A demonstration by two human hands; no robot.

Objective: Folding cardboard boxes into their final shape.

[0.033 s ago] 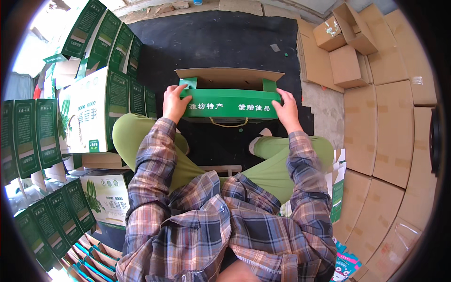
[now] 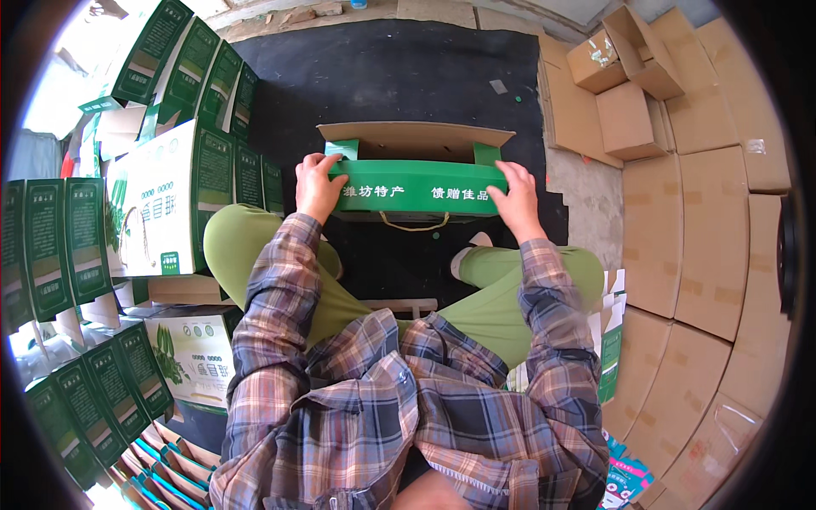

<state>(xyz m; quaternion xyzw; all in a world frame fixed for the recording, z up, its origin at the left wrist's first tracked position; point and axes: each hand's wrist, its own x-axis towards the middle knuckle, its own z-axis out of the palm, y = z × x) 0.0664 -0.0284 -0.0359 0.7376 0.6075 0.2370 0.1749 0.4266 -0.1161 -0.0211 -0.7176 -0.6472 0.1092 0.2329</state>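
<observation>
In front of me stands a green cardboard gift box (image 2: 415, 175) with white lettering on its near flap and an open top. A brown inner flap (image 2: 416, 133) rises along its far side, and a cord handle (image 2: 414, 227) hangs at the near side. My left hand (image 2: 317, 189) grips the left corner, its thumb on the green near flap and its fingers at the end. At the right corner my right hand (image 2: 517, 204) holds the box the same way, thumb on the near flap. The inside of the box is mostly hidden.
Several green-and-white gift boxes (image 2: 153, 204) are stacked at my left. Brown cartons (image 2: 654, 229) line the right side, with open small boxes (image 2: 629, 119) on the far right. A black mat (image 2: 382, 76) covers the floor ahead. My knees flank the box on its near side.
My right hand has shifted slightly inward, its thumb now a little further over the near flap. The box and my left hand have hardly moved.
</observation>
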